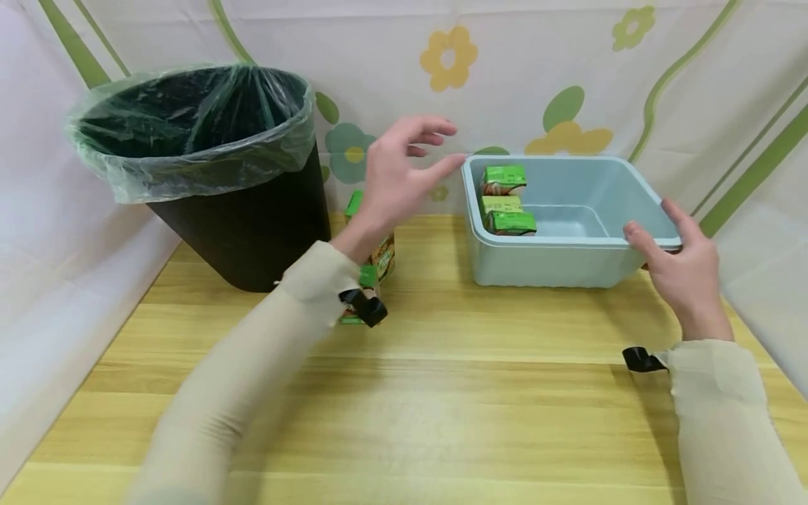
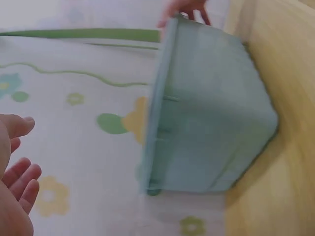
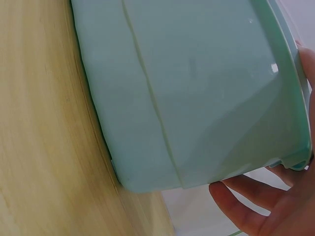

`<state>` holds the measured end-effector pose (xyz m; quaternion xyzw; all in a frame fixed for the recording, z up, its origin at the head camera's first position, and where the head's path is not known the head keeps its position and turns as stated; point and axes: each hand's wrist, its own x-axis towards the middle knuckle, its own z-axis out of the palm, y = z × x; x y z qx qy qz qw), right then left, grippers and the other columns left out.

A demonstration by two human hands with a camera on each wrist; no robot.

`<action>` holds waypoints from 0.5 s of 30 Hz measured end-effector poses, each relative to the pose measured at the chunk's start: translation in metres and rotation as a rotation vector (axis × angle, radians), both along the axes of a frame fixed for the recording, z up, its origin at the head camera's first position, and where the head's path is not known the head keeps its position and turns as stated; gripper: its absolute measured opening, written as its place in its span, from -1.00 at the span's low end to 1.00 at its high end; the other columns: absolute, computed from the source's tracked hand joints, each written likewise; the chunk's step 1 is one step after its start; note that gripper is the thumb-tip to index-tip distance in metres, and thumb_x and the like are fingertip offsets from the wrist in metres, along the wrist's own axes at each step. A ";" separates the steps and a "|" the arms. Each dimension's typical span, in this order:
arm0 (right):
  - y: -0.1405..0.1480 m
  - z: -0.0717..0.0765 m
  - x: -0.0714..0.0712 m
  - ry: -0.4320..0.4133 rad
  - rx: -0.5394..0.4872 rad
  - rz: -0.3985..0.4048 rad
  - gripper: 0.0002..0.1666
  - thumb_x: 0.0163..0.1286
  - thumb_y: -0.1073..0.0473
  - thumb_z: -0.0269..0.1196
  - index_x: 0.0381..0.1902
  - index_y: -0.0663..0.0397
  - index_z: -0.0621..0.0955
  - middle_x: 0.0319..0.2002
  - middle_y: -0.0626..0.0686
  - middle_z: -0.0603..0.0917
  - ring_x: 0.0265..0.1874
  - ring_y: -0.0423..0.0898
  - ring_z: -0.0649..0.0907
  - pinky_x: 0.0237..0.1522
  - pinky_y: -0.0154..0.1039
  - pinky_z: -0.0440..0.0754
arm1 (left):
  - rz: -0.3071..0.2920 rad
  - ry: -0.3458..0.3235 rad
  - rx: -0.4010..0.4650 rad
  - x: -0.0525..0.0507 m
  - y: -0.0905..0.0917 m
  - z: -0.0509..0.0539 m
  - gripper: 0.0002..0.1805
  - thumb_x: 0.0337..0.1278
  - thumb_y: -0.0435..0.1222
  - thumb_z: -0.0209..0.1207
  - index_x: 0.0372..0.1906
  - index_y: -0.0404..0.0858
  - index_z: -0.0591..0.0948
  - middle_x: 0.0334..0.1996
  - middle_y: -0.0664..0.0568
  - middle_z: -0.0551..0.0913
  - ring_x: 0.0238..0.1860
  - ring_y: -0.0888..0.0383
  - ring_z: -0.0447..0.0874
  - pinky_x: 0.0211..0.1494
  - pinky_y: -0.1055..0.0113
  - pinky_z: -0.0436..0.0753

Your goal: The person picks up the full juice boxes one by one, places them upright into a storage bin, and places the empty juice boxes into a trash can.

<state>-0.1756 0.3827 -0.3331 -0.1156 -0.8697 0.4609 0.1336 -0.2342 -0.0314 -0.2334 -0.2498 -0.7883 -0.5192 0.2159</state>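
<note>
A light blue plastic bin [image 1: 549,263] stands at the back right of the table. Inside, along its left wall, sit small drink cartons: one green-topped [image 1: 504,175], one paler [image 1: 502,204], another green-topped [image 1: 513,224]. My right hand [image 1: 684,270] grips the bin's right rim, thumb over the edge and fingers outside. In the right wrist view, this hand [image 3: 285,201] is against the corner of the bin [image 3: 197,93]. My left hand [image 1: 404,168] hovers left of the bin with fingers spread and nothing in them. The left wrist view shows that hand [image 2: 15,182] apart from the bin [image 2: 211,108].
Behind my left forearm, partly hidden, stand more green-topped cartons [image 1: 384,258] on the wooden table [image 1: 429,421]. A black trash can [image 1: 252,231] with a clear liner [image 1: 208,172] stands at the back left. A flower-patterned curtain [image 1: 391,42] hangs behind everything.
</note>
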 end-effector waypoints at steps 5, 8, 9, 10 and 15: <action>-0.002 -0.001 -0.001 0.002 0.008 0.008 -0.01 0.48 -0.27 0.30 0.72 -0.43 0.12 0.71 0.18 0.11 -0.15 -0.47 0.52 -0.30 -0.67 0.60 | 0.059 0.152 0.018 0.019 -0.040 0.015 -0.59 0.24 -0.22 0.49 0.15 -0.23 0.75 0.17 0.00 0.76 0.16 0.20 0.72 0.29 0.38 0.64; -0.002 -0.002 -0.001 0.008 0.005 0.011 -0.01 0.48 -0.26 0.30 0.72 -0.42 0.12 0.71 0.20 0.10 -0.13 -0.47 0.51 -0.29 -0.67 0.61 | 0.136 0.308 -0.012 0.027 -0.067 0.021 -0.60 0.28 -0.19 0.45 0.14 -0.27 0.76 0.16 -0.06 0.77 0.16 0.14 0.70 0.28 0.32 0.62; -0.002 -0.002 -0.001 0.009 0.004 0.011 -0.01 0.48 -0.26 0.30 0.72 -0.43 0.12 0.71 0.20 0.10 -0.12 -0.47 0.51 -0.28 -0.68 0.60 | 0.163 0.356 -0.022 0.029 -0.075 0.022 -0.60 0.29 -0.18 0.44 0.14 -0.28 0.76 0.17 -0.08 0.77 0.16 0.11 0.70 0.28 0.30 0.61; -0.002 -0.002 0.000 0.009 0.004 0.009 -0.02 0.48 -0.26 0.30 0.72 -0.44 0.12 0.72 0.19 0.09 -0.10 -0.46 0.50 -0.28 -0.68 0.60 | 0.196 0.398 -0.023 0.031 -0.084 0.023 -0.61 0.30 -0.18 0.43 0.13 -0.29 0.76 0.16 -0.09 0.77 0.18 0.10 0.70 0.30 0.28 0.60; 0.001 -0.002 0.000 0.001 0.009 0.001 -0.02 0.48 -0.27 0.30 0.71 -0.49 0.12 0.72 0.19 0.08 -0.07 -0.44 0.47 -0.28 -0.71 0.57 | 0.365 0.494 -0.010 0.044 -0.121 0.032 -0.61 0.28 -0.14 0.41 0.07 -0.31 0.79 0.15 -0.10 0.79 0.29 0.08 0.68 0.47 0.30 0.50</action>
